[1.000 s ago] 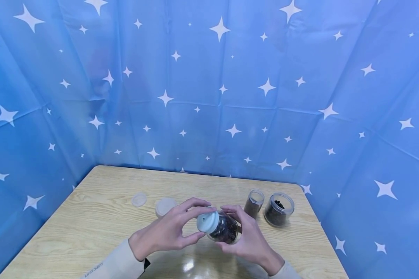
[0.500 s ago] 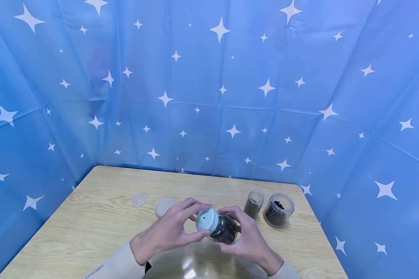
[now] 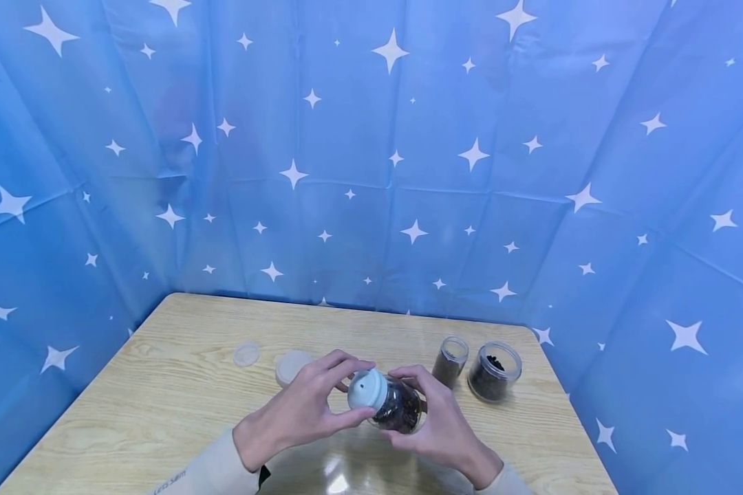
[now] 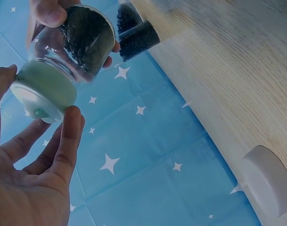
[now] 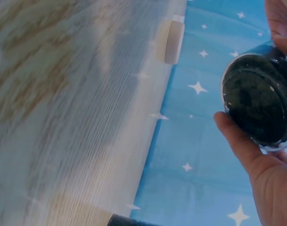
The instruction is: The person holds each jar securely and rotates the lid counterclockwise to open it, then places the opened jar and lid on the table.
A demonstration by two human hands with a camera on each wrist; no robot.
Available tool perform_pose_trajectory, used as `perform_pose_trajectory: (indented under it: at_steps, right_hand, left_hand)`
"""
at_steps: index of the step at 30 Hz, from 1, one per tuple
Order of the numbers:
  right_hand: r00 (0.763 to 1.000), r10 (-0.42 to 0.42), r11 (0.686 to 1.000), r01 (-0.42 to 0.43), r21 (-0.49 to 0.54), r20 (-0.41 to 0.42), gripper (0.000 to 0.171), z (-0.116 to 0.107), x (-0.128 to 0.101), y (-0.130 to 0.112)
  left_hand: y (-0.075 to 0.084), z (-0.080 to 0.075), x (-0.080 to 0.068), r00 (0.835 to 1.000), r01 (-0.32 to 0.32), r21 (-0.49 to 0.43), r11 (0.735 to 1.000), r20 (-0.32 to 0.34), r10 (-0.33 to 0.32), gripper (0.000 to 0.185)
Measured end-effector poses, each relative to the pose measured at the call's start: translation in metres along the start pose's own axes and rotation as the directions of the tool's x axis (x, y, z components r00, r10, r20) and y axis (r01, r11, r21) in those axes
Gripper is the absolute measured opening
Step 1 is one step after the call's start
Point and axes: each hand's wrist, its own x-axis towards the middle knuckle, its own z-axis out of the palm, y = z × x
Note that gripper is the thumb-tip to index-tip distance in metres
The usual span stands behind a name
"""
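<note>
Head view: low and centre in the frame, your left hand (image 3: 297, 416) has closed its thumb up onto the pale blue lid (image 3: 367, 390) since a second ago, so the cap is now pinched. Your right hand (image 3: 441, 423) grasps the clear jar (image 3: 402, 407), tilted above the wooden table (image 3: 161, 392).

Left wrist view: upper left, the smooth round lid (image 4: 42, 92) sits between your fingertips (image 4: 70, 125).

Right wrist view: right edge, the jar's round base (image 5: 257, 99) shows dark, grainy contents.

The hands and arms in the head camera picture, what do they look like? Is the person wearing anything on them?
Both hands are bare: no gloves, rings or watch show. The left hand comes out of a light beige long sleeve with small dark lettering near the cuff, too small to read. The right hand has the same beige sleeve, only its cuff showing.
</note>
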Motion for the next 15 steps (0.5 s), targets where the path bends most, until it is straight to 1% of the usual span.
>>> perform_pose_trajectory:
  at_steps: [9, 15]
  right_hand:
    - [1.000, 0.007, 1.000, -0.007, -0.013, 0.001, 0.089, -0.0002, -0.0003, -0.0008]
    - [1.000, 0.014, 1.000, -0.014, -0.010, 0.003, 0.090, -0.0006, -0.0002, -0.0007]
  left_hand:
    - [-0.0006, 0.0000, -0.0004, 1.000, 0.016, -0.002, 1.000, 0.005, -0.016, 0.057]
    - [0.0010, -0.0026, -0.0012, 0.999, 0.029, 0.054, 0.998, 0.017, -0.030, 0.067]
